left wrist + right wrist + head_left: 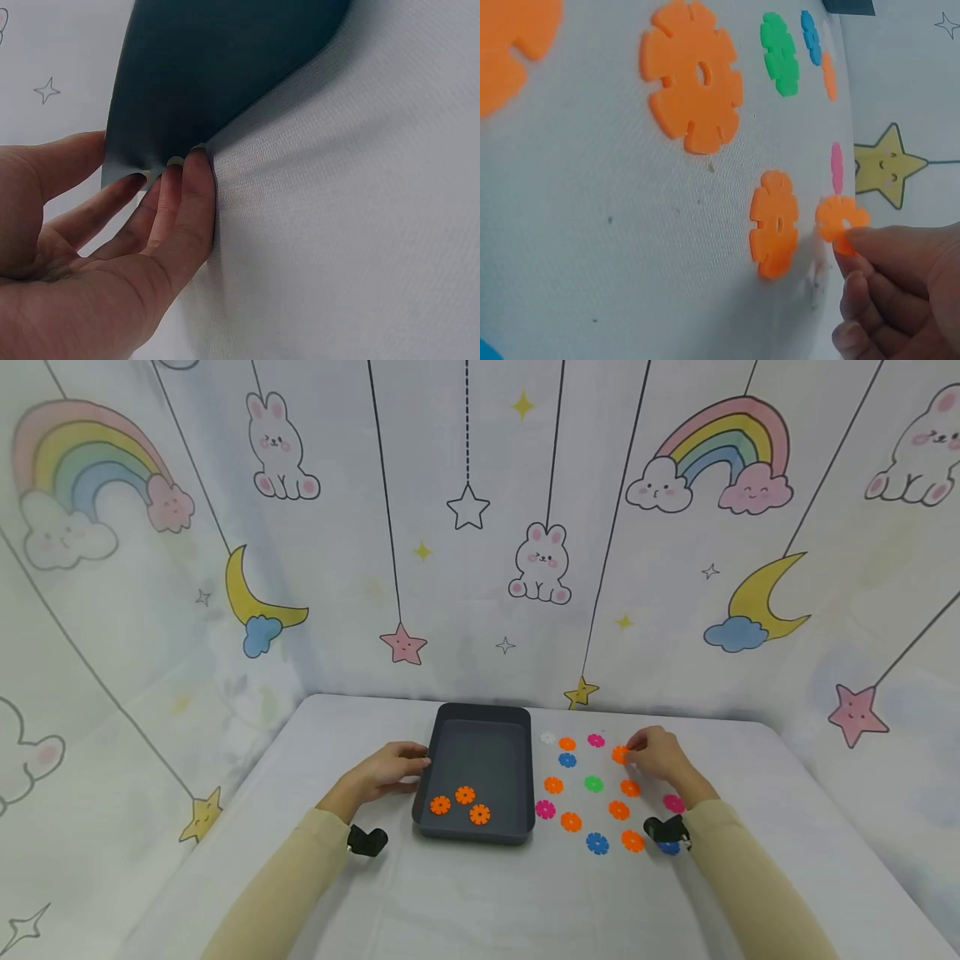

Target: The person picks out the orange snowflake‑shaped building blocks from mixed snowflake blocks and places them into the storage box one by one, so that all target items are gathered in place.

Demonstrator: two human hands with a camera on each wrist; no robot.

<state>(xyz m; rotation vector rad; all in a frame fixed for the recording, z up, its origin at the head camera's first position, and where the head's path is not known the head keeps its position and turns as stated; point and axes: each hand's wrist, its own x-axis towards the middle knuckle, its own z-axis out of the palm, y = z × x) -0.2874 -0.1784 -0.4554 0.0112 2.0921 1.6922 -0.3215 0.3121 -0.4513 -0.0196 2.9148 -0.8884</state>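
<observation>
White cloth-covered table (487, 893) w/ printed rainbow, bunny and star backdrop (480, 527) on three sides.

R hand (660, 753): thumb and forefinger pinch an orange flower-shaped plastic disc (840, 217) at far side of the loose spread; disc looks tilted off the cloth, other fingers curled under. Just beside it lies a second orange disc (774, 223), flat.

L hand (390, 770): fingers near straight, tips (196, 161) pressed against left outer wall of dark grey rectangular plastic tray (435, 752); holds nothing.

Tray contains three orange discs (461, 805) at near end. Remaining discs, mixed colours incl. green disc (593, 783), lie on cloth right of tray.

Risk, judged: pinch is on disc edge only, so it could slip and drop among the others. Sleeve may drag near discs. Tray could slide on cloth if L hand pressure lapses.
</observation>
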